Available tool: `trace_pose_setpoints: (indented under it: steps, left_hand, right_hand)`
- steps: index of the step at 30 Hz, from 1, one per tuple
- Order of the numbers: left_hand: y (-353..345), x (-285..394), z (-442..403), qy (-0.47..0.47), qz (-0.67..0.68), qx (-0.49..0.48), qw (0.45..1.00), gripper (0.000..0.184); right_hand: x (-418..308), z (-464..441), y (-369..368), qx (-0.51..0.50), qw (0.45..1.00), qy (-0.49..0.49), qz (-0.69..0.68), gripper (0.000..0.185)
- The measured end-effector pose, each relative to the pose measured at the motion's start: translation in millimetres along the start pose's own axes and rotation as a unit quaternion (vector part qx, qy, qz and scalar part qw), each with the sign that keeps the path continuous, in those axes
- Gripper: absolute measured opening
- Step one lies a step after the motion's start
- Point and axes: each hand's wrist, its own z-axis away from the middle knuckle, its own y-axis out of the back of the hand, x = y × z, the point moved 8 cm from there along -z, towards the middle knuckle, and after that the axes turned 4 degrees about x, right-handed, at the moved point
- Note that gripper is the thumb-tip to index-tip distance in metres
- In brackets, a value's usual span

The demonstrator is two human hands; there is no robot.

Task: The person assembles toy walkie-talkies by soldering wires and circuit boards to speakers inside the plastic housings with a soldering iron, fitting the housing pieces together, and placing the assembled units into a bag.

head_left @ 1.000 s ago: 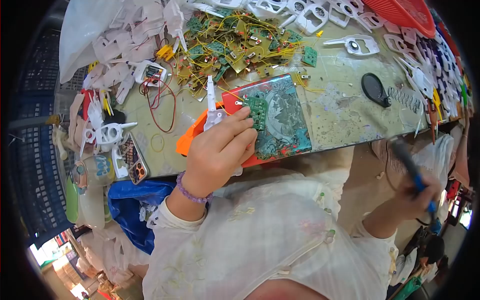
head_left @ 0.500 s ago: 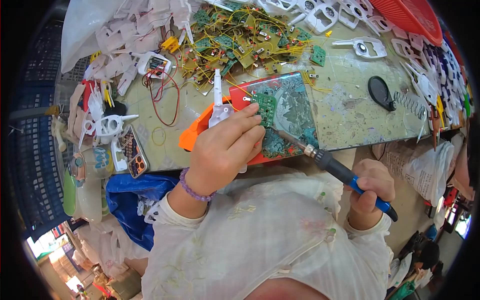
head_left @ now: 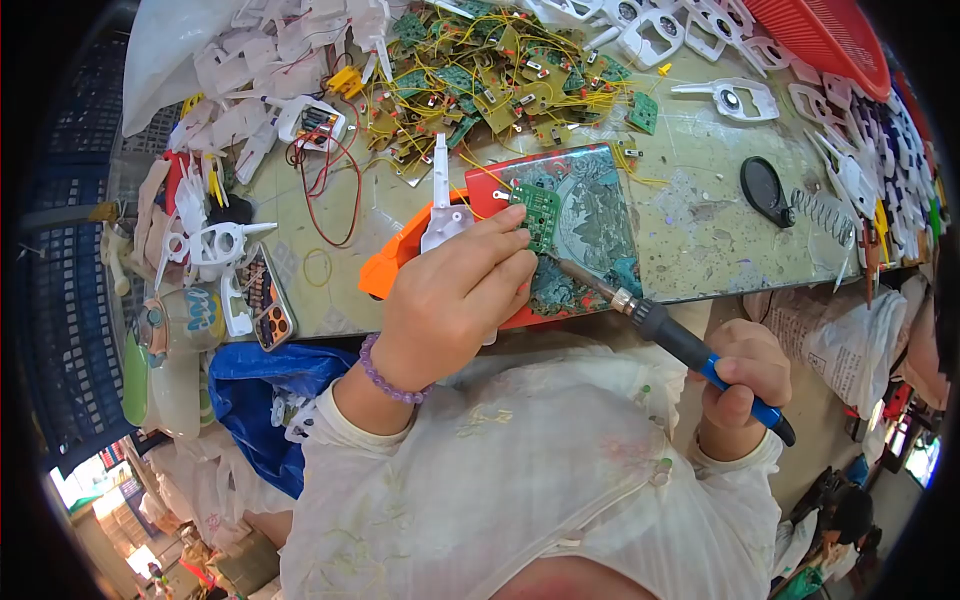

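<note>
My left hand [head_left: 455, 285] is closed on a green circuit board [head_left: 537, 212], fingertips pressing its left edge. Under that hand a white plastic casing [head_left: 441, 185] sticks out, partly hidden by my fingers. In my right hand [head_left: 747, 378] is a soldering iron [head_left: 675, 335], gripped by its blue and black handle. Its tip points left to the lower edge of the board; whether it touches cannot be made out. Beneath the board lies a red box or book with a grey-green picture [head_left: 592, 205]. An orange plastic piece [head_left: 385, 270] sits beside my left hand.
A heap of circuit boards with yellow wires [head_left: 490, 80] covers the back of the table. White casings [head_left: 235, 125] are piled at the left, near a phone [head_left: 268, 305]. On the right are a black oval part [head_left: 765, 190], a coiled wire stand [head_left: 822, 212] and a red basket [head_left: 830, 40].
The camera view has shifted very slightly. Both hands, the circuit board and the soldering iron keep nearly the same places relative to each other.
</note>
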Motion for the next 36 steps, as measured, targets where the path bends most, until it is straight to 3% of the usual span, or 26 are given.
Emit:
trace_pose_setpoints:
  steps: [8, 13, 16, 25, 30, 34, 36]
  left_hand:
    - [0.2, 0.9, -0.8, -0.005, -0.005, -0.001, 1.000, 0.024]
    - [0.0, 0.9, -1.0, -0.009, -0.004, 0.001, 1.000, 0.024]
    - [-0.3, 1.0, -0.5, -0.008, -0.003, 0.002, 1.000, 0.024]
    - [1.2, 3.0, -4.6, 0.021, -0.008, -0.006, 1.000, 0.024]
    - [0.0, 2.5, -1.2, -0.007, -0.015, -0.001, 1.000, 0.021]
    - [0.2, 2.6, -2.3, -0.006, -0.014, -0.004, 1.000, 0.022]
    - [0.6, 2.7, -1.8, -0.005, -0.016, -0.005, 1.000, 0.022]
  right_hand:
    - [0.2, -1.3, 0.0, 0.007, 1.000, 0.002, -0.008, 0.020]
    - [-9.0, -6.1, -9.9, -0.050, 0.997, 0.027, 0.055, 0.028]
    - [-14.3, -4.2, -12.3, -0.082, 0.995, 0.045, 0.038, 0.022]
    - [-25.5, 7.3, -22.6, -0.159, 0.979, 0.112, 0.056, 0.026]
    - [-26.5, 21.2, 1.0, -0.080, 0.986, 0.135, 0.051, 0.034]
    - [-10.2, 32.4, 16.4, 0.041, 0.989, 0.091, 0.110, 0.043]
    - [7.2, 21.5, 11.7, 0.076, 0.990, 0.001, 0.119, 0.049]
